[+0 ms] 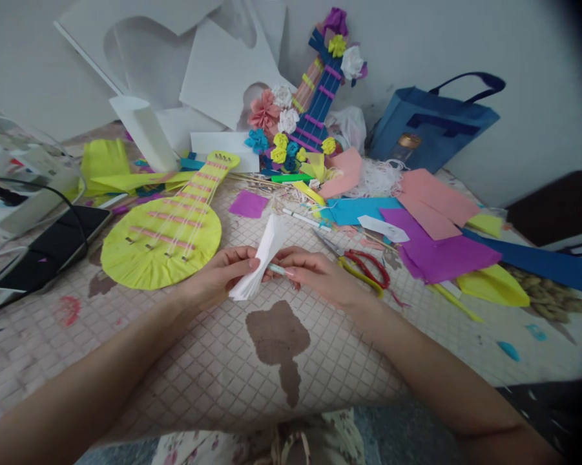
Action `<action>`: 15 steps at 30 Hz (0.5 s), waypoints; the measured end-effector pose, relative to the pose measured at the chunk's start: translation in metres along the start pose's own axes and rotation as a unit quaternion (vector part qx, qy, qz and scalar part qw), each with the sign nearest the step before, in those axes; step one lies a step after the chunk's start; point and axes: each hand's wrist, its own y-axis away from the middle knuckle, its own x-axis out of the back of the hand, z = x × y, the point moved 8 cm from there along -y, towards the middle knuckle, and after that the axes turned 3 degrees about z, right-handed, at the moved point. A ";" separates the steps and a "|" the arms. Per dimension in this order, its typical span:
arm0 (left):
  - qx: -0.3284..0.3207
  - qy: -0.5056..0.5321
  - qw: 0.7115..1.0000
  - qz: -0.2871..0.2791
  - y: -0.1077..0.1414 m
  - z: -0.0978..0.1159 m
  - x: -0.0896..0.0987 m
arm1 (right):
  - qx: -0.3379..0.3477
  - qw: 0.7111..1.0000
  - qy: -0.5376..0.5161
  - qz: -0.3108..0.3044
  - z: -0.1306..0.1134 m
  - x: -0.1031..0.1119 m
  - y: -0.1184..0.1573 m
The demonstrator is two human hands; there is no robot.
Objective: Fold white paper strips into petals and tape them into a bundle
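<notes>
Above the near middle of the table, my left hand [230,268] pinches a stack of folded white crepe-like paper [260,258] that fans out at both ends. My right hand [317,272] is closed on a thin pale stick [277,268], whose tip meets the paper; whether it is a pen I cannot tell. Some fingertips are hidden behind the paper. Just right of my right hand lie scissors [368,268] with red and yellow handles. Left of my left hand rests a yellow paper-covered lute [162,239] with pink bars and white strings.
A blue lute decorated with paper flowers [314,110] leans on the back wall beside white foam boards [232,71]. Coloured paper sheets [446,252] cover the right side, with a blue bag [431,129] behind. A phone [53,248] and cables lie left.
</notes>
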 end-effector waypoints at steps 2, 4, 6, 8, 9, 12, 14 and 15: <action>-0.001 0.007 1.000 -0.001 0.000 0.000 -0.001 | -0.001 1.000 -0.001 -0.011 0.001 0.000 0.000; -0.002 0.014 1.000 -0.002 0.000 0.001 -0.001 | 0.003 1.000 -0.003 -0.024 0.002 -0.001 0.000; -0.001 0.015 1.000 -0.004 -0.001 0.000 0.000 | 0.008 0.999 -0.002 -0.034 0.003 -0.001 0.000; 0.002 0.012 1.000 -0.006 -0.001 -0.001 0.001 | 0.011 0.999 0.002 -0.038 0.002 -0.002 0.000; 0.004 0.009 1.000 -0.007 -0.001 -0.001 0.001 | 0.012 0.999 0.005 -0.039 0.001 -0.002 0.000; 0.004 0.001 1.000 -0.007 -0.001 -0.002 0.001 | 0.010 0.999 0.027 -0.035 -0.002 -0.003 0.001; 0.003 -0.002 1.000 -0.009 -0.001 -0.002 0.000 | 0.003 0.998 0.048 -0.030 -0.004 -0.004 0.001; 0.004 -0.001 1.000 -0.009 -0.001 -0.002 0.000 | 0.001 0.998 0.055 -0.029 -0.005 -0.004 0.001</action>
